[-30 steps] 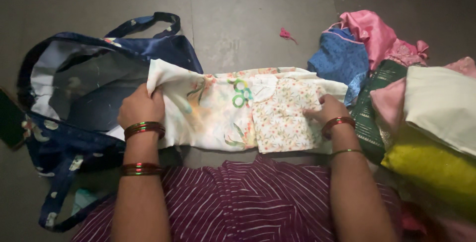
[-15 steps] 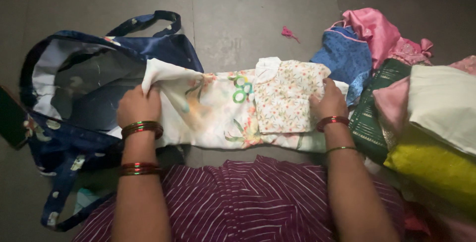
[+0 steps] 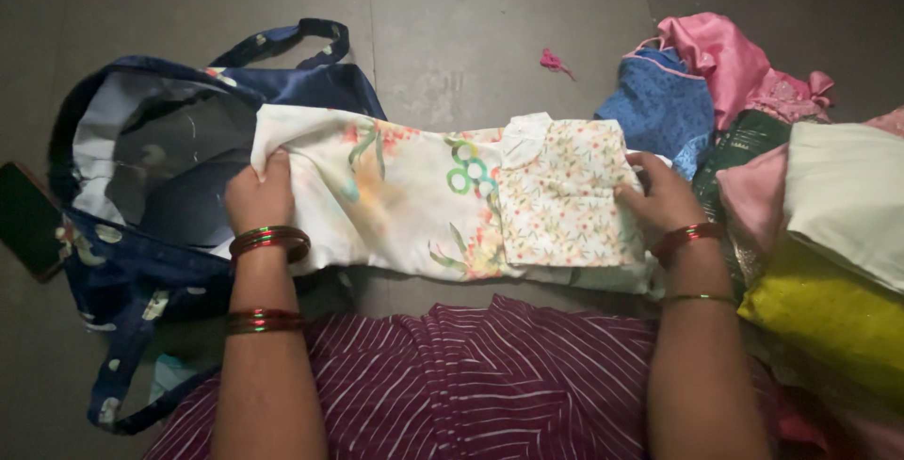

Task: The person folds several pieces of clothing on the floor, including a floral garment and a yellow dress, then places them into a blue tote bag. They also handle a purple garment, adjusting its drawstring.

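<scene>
Left hand (image 3: 259, 194) pinching the end of a folded flowery cloth (image 3: 405, 201), right by the open blue bag (image 3: 169, 177). Right hand (image 3: 664, 198) closed on the other end, maybe also pressing the small flowery top (image 3: 565, 196) lying there.

Lying on grey concrete floor (image 3: 490, 17): open navy bag (image 3: 141, 262), dark phone (image 3: 28, 220), pink scrap (image 3: 556, 63), heaped folded clothes (image 3: 800, 196), floral cloth (image 3: 414, 201).

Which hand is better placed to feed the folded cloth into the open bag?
Probably the left hand: it grips the floral cloth at the end lying over the blue bag. The right hand holds the far end.
</scene>
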